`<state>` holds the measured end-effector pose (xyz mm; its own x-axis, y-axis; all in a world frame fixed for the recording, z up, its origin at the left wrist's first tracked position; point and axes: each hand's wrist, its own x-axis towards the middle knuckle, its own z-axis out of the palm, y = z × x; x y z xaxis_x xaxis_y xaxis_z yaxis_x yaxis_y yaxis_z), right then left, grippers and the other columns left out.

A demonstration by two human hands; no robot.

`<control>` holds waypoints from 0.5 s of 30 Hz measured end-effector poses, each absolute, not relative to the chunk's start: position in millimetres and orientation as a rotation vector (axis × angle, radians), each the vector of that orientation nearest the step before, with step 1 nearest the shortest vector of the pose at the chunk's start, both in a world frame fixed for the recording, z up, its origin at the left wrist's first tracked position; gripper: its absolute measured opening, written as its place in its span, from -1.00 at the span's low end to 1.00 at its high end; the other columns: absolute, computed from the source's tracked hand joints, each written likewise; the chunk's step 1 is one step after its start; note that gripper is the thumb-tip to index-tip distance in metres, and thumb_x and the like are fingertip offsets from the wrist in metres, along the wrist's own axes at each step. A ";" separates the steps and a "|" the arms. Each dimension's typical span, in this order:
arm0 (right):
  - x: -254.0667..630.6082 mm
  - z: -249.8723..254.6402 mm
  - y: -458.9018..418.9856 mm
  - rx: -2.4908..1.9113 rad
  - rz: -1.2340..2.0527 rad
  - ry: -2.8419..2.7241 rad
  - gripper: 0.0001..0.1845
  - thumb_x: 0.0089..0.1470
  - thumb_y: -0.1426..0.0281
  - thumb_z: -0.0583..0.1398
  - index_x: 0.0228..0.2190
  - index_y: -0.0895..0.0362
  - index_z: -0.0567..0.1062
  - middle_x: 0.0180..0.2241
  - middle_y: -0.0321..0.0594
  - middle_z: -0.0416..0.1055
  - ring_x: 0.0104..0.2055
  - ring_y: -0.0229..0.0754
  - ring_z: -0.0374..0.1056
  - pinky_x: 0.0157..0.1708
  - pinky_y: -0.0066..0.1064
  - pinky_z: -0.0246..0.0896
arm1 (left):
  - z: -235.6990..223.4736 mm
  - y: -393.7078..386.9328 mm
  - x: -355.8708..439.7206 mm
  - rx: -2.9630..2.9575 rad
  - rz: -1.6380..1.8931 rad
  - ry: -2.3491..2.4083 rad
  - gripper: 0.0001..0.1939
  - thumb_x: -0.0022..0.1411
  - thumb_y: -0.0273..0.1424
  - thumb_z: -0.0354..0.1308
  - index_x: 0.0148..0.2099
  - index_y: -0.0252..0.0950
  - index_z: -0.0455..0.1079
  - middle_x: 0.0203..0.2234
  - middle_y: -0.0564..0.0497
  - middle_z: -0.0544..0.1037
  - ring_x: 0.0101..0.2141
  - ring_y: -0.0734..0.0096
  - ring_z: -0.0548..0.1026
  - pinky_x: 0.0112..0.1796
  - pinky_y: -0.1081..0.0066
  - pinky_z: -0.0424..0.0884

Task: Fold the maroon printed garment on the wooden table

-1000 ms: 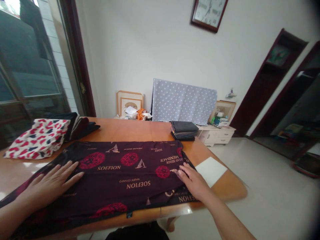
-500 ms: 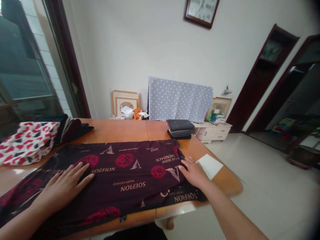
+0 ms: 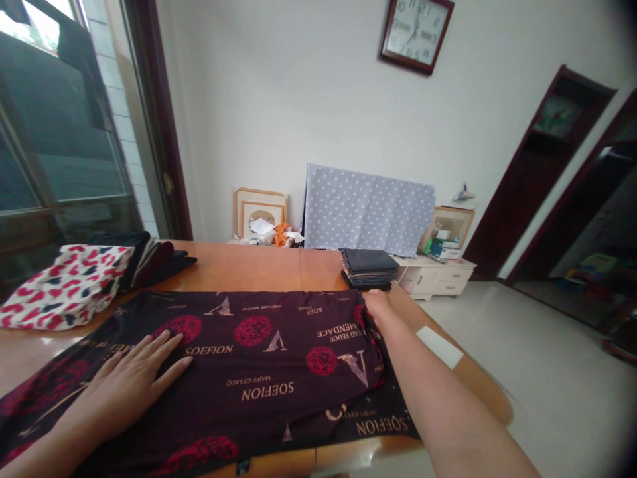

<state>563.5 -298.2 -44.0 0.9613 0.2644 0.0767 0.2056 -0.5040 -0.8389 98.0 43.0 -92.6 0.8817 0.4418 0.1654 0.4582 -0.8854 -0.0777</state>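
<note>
A dark garment (image 3: 259, 372) printed with red round flowers and pale lettering lies spread across the wooden table, its right part doubled over. My left hand (image 3: 134, 372) rests flat on its left half, fingers stretched out. At the garment's far right corner is my right hand (image 3: 379, 305), its fingers curled around the edge of the cloth and partly hidden. A small dark tag (image 3: 243, 467) shows at the near hem.
A stack of folded dark clothes (image 3: 369, 267) sits just beyond my right hand. White cloth with red and black hearts (image 3: 70, 282) and dark clothes (image 3: 159, 262) lie at the left. A white sheet (image 3: 440, 346) is near the table's (image 3: 239, 262) right edge.
My right hand has moved from the garment's right side to its far right corner, and its fingers have curled in. My left hand stays flat on the cloth. The view has shifted slightly.
</note>
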 end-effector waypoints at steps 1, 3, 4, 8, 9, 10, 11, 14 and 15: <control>566.0 -43.9 -293.7 -2.094 0.123 -0.313 -0.77 0.12 0.26 0.31 -0.27 0.19 0.60 -0.34 -0.16 0.58 -0.25 -0.11 0.49 -0.28 -0.38 0.38 | -93.4 43.7 97.3 -2.941 -0.238 -0.695 -0.46 0.28 -0.23 0.01 0.28 0.11 0.42 0.39 0.08 0.24 0.40 -0.14 0.05 0.31 -0.25 0.05; 570.1 -43.7 -285.6 -2.058 0.227 -0.279 -0.70 0.20 0.22 0.29 -0.16 0.20 0.55 -0.24 -0.17 0.55 -0.25 -0.18 0.48 -0.24 -0.32 0.43 | -96.8 46.1 96.1 -2.948 -0.262 -0.660 -0.45 0.27 -0.27 0.02 0.28 0.12 0.41 0.40 0.10 0.22 0.41 -0.13 0.04 0.32 -0.23 0.02; 572.2 -43.3 -282.4 -2.042 0.281 -0.262 -0.68 0.24 0.21 0.26 -0.10 0.19 0.52 -0.18 -0.17 0.53 -0.22 -0.19 0.47 -0.21 -0.29 0.45 | -98.9 47.5 95.8 -2.947 -0.260 -0.650 -0.45 0.26 -0.29 0.02 0.27 0.14 0.41 0.41 0.11 0.21 0.41 -0.14 0.03 0.32 -0.24 0.01; 582.2 -41.1 -276.0 -1.982 0.451 -0.209 -0.63 0.28 0.21 0.23 0.02 0.17 0.46 -0.03 -0.13 0.47 -0.10 -0.14 0.46 -0.12 -0.19 0.48 | -104.9 50.0 96.8 -2.940 -0.226 -0.689 -0.43 0.22 -0.30 0.03 0.25 0.17 0.43 0.40 0.12 0.23 0.41 -0.21 0.01 0.30 -0.30 -0.01; 584.5 -40.6 -275.5 -1.965 0.472 -0.208 -0.62 0.28 0.21 0.23 0.02 0.17 0.46 -0.02 -0.12 0.46 -0.09 -0.14 0.46 -0.12 -0.19 0.47 | -105.5 49.9 97.2 -2.945 -0.232 -0.698 -0.43 0.21 -0.30 0.04 0.24 0.17 0.44 0.39 0.13 0.25 0.41 -0.22 0.01 0.30 -0.32 -0.03; 586.3 -40.3 -275.2 -1.948 0.484 -0.214 -0.62 0.28 0.21 0.23 0.02 0.17 0.46 -0.02 -0.12 0.46 -0.09 -0.14 0.46 -0.12 -0.19 0.47 | -105.8 49.8 97.6 -2.953 -0.240 -0.702 -0.43 0.20 -0.30 0.04 0.24 0.17 0.44 0.38 0.14 0.26 0.41 -0.23 0.01 0.30 -0.32 -0.04; 587.8 -40.3 -274.8 -1.928 0.487 -0.226 -0.63 0.28 0.20 0.23 0.00 0.17 0.47 -0.04 -0.13 0.47 -0.11 -0.15 0.46 -0.13 -0.20 0.47 | -106.0 49.9 97.7 -2.961 -0.248 -0.703 -0.43 0.19 -0.30 0.05 0.24 0.17 0.45 0.38 0.15 0.27 0.41 -0.22 0.01 0.31 -0.32 -0.05; 589.3 -41.7 -273.1 -1.857 0.458 -0.294 -0.69 0.24 0.20 0.26 -0.14 0.19 0.51 -0.22 -0.21 0.52 -0.27 -0.23 0.46 -0.26 -0.32 0.45 | -108.8 52.5 96.7 -2.958 -0.245 -0.710 -0.42 0.18 -0.30 0.06 0.24 0.17 0.44 0.38 0.15 0.26 0.41 -0.20 0.02 0.32 -0.28 -0.05; 589.1 -42.7 -272.4 -1.826 0.443 -0.320 -0.73 0.19 0.22 0.28 -0.22 0.19 0.52 -0.31 -0.25 0.53 -0.33 -0.24 0.45 -0.32 -0.36 0.42 | -110.8 54.2 95.8 -2.949 -0.238 -0.702 -0.41 0.18 -0.30 0.06 0.24 0.18 0.43 0.39 0.15 0.25 0.41 -0.20 0.01 0.31 -0.28 -0.05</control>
